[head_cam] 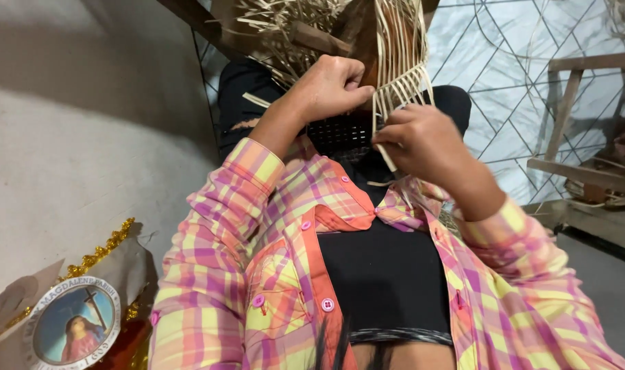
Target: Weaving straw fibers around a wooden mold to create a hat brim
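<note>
At the far left, on the pale floor (66, 151), lay a round printed medallion (76, 329) edged in gold trim (100, 250), well apart from my work. My plaid sleeve (210, 247) ran up toward my left hand (329, 85), which was curled almost closed against the dark underside of the piece, thumb and fingers pinching where the pale woven strips (398, 55) hung down. I could not tell exactly which strand it gripped, since my knuckles hid the contact.

Just beside it, lower and to the right, my right hand (422, 140) was closed in a loose fist around one flat strip, whose free end poked out below my fingers. The half-woven basket (312, 31) itself sat above both hands at the top of the view, loose ends bristling from it, resting near my black trousers (251, 96).

Further right stood a wooden frame (580, 116) on a patterned sheet (504, 75).

I judged the strips brittle: bending the held one too sharply could crack it, and if my left pinch slackened the hanging strands might slip out of order and loosen the weave.
</note>
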